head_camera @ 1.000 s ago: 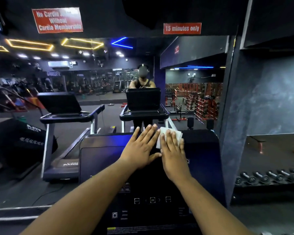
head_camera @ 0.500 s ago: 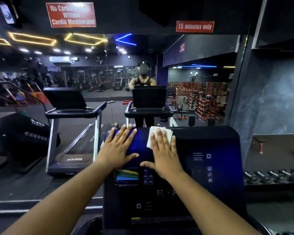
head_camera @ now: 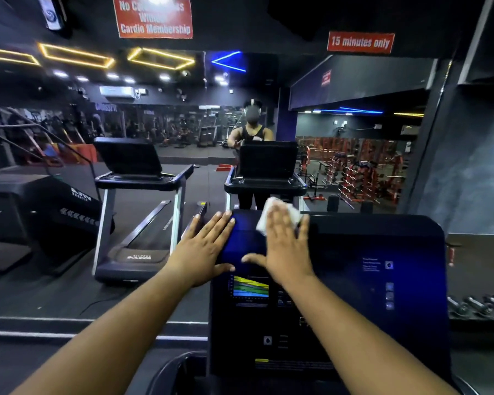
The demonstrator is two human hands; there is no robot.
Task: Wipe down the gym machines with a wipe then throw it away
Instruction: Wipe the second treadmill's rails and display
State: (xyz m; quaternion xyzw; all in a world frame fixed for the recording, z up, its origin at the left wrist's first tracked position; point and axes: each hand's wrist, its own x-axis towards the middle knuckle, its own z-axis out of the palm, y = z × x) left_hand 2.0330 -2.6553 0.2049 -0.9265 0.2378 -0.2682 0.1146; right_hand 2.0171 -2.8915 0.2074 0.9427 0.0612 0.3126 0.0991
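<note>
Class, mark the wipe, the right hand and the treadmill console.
wipe (head_camera: 273, 208): head view, white part showing beyond the fingertips.
right hand (head_camera: 285, 249): head view, back of hand.
treadmill console (head_camera: 382, 246): head view, bare dark panel.

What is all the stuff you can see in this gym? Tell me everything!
wipe: one, white, on the console's top edge under the right hand.
treadmill console: one, black with a blue sheen, right in front; a small coloured chart glows on it.
mirror: one, on the wall ahead, reflecting treadmills and the person.
signs: two, red with white letters, above the mirror.
dumbbells: a row, dark, low on the right.
left hand: one, flat on the console's left edge.
right hand: one, fingers straight, pressing the wipe down.
</note>
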